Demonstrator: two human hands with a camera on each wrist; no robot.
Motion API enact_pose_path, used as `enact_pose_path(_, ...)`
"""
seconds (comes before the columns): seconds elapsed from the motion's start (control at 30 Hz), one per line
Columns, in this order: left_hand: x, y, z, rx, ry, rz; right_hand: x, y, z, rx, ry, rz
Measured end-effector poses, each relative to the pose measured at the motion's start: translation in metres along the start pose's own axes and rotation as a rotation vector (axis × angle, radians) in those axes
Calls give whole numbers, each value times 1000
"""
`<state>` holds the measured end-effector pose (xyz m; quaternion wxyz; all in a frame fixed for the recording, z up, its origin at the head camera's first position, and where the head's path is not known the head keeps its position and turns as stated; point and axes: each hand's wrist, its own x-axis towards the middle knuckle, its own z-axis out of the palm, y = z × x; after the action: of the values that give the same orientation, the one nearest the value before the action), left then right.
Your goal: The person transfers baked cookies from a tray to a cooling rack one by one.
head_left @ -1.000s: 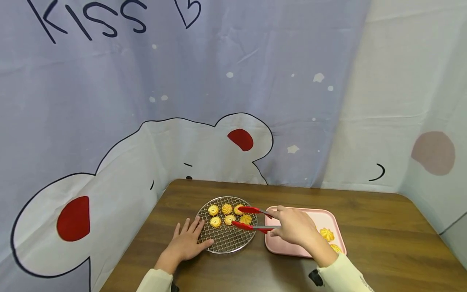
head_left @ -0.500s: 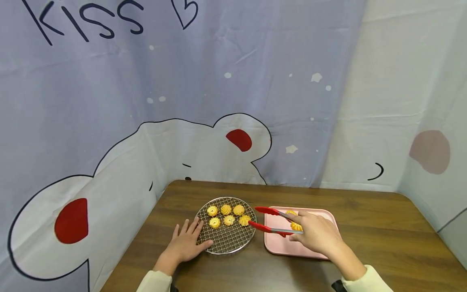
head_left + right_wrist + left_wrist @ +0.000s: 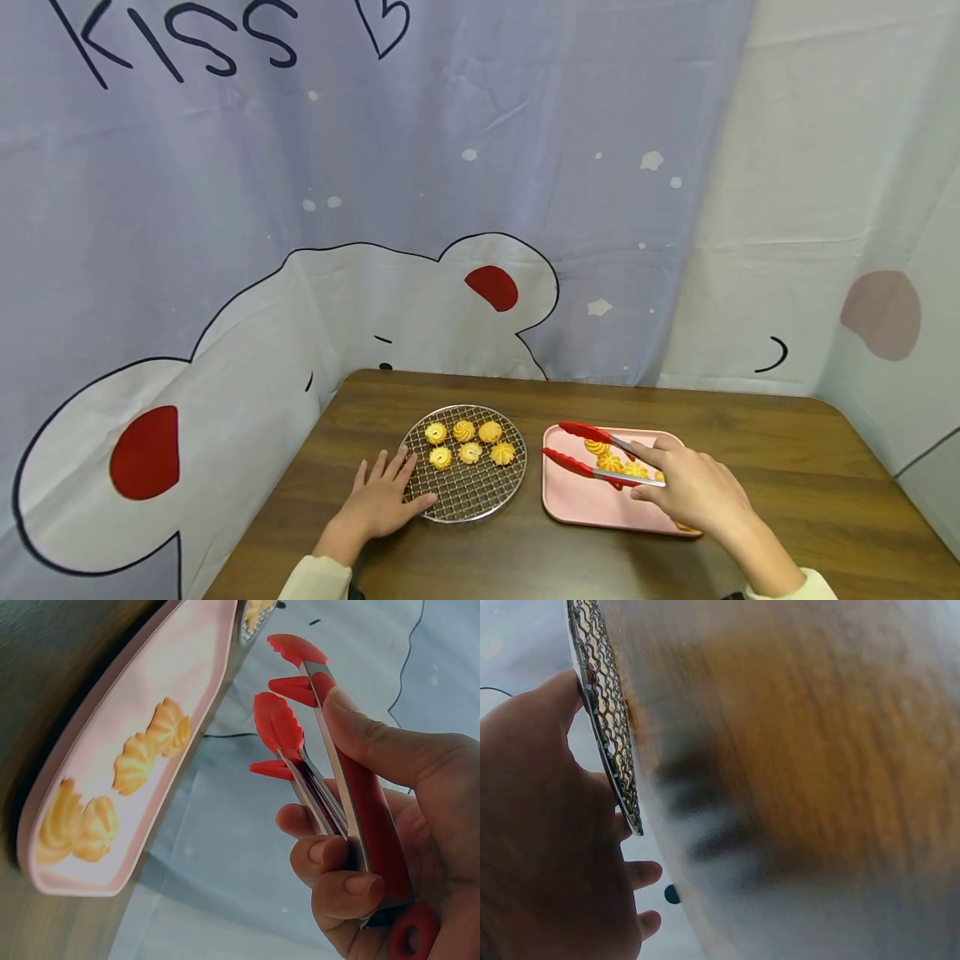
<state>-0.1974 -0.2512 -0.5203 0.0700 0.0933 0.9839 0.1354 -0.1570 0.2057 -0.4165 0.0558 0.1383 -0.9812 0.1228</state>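
My left hand (image 3: 378, 500) rests with spread fingers on the left rim of a round wire cooling rack (image 3: 468, 496). Several swirled golden piped cookies (image 3: 463, 431) lie on the rack's far half in two rows. In my right hand (image 3: 697, 492) I grip a pair of metal tongs (image 3: 379, 817) with red tips, held apart with nothing between them. The tongs reach over a pink tray (image 3: 577, 504) holding several more cookies (image 3: 609, 462), some partly hidden by the tongs and hand. In the left wrist view, the rack (image 3: 611, 712) shows edge-on beside my left hand (image 3: 547, 825).
Rack and tray stand side by side on a brown wooden table (image 3: 495, 558), with a narrow gap between them. A printed fabric curtain (image 3: 420, 308) hangs behind the table's far edge and along its sides.
The tongs have moved right, from around a cookie at the rack's right side to over the pink tray. That cookie stays on the rack. My left hand has kept its place.
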Motion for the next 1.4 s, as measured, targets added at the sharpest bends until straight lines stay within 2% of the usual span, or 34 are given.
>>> enact_pose_path(0.4, 3, -5, 5, 5, 9, -6, -10, 27, -3, 3, -25, 29)
enact_pose_path(0.67, 3, -4, 4, 13, 7, -4, -14, 40, -1, 2, -36, 72)
enact_pose_path(1.13, -4, 2, -2, -22, -1, 17, -8, 48, 2, 1, -64, 111)
enact_pose_path(1.4, -3, 3, -4, -14, -17, 1, -1, 45, 7, -15, -59, 103)
